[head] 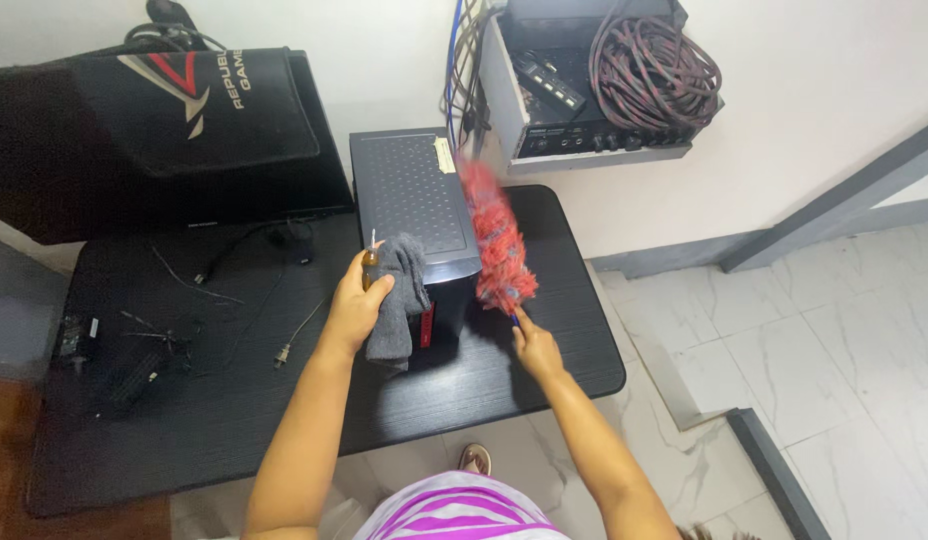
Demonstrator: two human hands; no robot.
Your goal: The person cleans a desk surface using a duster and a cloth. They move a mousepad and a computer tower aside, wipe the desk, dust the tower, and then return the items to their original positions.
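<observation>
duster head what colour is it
Red with bluish flecks, on the duster in the head view.

Single head-worn view, looking steeply down from above the person's own arms, facing the wall, black desk [544, 350] close below filling the left and centre, tiled floor [834, 340] stretching off right

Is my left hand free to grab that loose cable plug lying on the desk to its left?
Probably not as is: the left hand is already full, holding a grey cloth and a small screwdriver. The path to the cable plug across the black desk looks unobstructed, though.
</observation>
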